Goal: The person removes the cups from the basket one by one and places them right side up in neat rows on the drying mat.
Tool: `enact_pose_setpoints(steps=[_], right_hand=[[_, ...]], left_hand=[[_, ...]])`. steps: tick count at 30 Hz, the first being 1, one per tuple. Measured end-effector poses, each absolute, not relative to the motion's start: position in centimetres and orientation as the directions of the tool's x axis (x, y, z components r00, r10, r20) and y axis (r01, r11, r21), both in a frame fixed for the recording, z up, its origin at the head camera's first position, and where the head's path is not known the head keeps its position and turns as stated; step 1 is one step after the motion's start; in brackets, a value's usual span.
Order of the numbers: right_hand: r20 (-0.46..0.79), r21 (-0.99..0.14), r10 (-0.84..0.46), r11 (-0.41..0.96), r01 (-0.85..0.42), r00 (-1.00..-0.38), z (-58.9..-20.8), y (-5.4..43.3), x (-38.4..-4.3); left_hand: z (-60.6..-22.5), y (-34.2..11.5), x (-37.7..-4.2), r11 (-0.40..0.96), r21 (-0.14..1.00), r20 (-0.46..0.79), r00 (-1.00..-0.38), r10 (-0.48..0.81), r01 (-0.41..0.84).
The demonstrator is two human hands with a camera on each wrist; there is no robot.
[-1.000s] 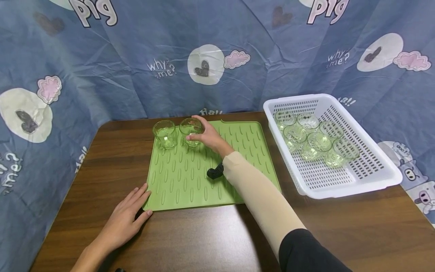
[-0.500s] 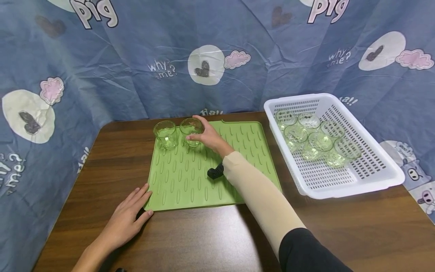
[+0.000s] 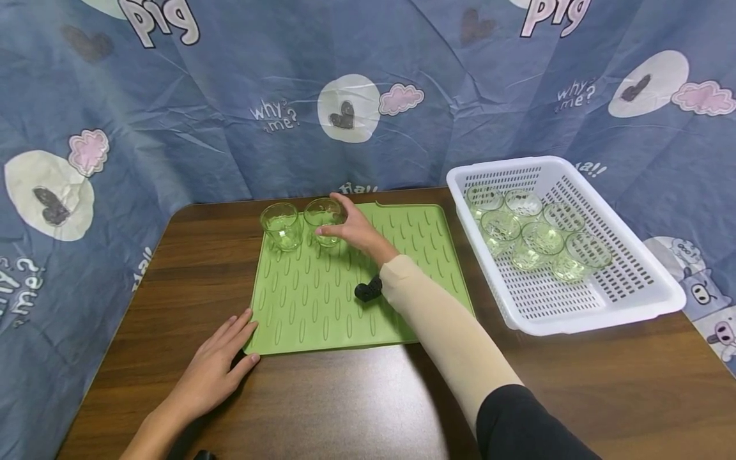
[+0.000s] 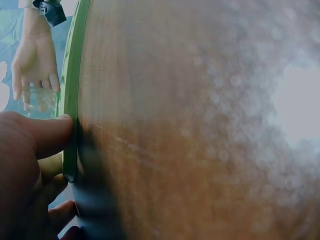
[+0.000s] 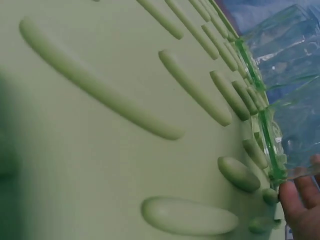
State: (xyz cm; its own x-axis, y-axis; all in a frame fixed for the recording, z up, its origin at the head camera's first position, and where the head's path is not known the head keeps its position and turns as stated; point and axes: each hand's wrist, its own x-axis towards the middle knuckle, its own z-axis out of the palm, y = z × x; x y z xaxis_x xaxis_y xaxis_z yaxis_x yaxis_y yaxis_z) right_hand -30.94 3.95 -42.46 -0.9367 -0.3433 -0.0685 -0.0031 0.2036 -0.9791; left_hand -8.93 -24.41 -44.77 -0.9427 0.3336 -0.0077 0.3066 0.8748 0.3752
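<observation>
My right hand [image 3: 358, 225] holds a clear drinking glass [image 3: 324, 222], thumb at its near side and fingers round the far side. That glass stands upright at the back of the ribbed green drying mat [image 3: 322, 313]. Just to its left is a second upright glass [image 3: 281, 227], at the mat's back left corner. In the right wrist view, the bases of the held glass [image 5: 300, 130] and the other glass [image 5: 285, 45] sit on the ribs. My left hand [image 3: 214, 365] rests with extended fingers at the mat's front left corner, its thumb [image 4: 52, 135] along the green edge.
A white perforated plastic basket [image 3: 638, 306] stands to the right of the mat, with several clear glasses [image 3: 537, 243] upright inside. All this is on a brown wooden table [image 3: 345, 402]. A blue printed cloth [image 3: 230, 76] hangs behind it.
My right wrist has shifted very slightly to the right, with the hand still round the same glass. My left hand and both glasses on the mat keep their places.
</observation>
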Motion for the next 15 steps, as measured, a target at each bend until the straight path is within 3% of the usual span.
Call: enact_pose_setpoints(steps=[8,15], right_hand=[[0.041,-0.99,-0.303,0.117,-0.08,-0.952,-41.5,4.3,-30.4],[0.092,-0.985,-0.292,0.111,-0.129,-0.952,-40.6,5.0,-29.6]], left_hand=[[-45.0,-24.5,-9.0,0.868,0.365,0.044,-0.937,0.346,0.337],[-44.9,-24.4,-9.1,0.868,0.375,0.015,-0.938,0.346,0.326]])
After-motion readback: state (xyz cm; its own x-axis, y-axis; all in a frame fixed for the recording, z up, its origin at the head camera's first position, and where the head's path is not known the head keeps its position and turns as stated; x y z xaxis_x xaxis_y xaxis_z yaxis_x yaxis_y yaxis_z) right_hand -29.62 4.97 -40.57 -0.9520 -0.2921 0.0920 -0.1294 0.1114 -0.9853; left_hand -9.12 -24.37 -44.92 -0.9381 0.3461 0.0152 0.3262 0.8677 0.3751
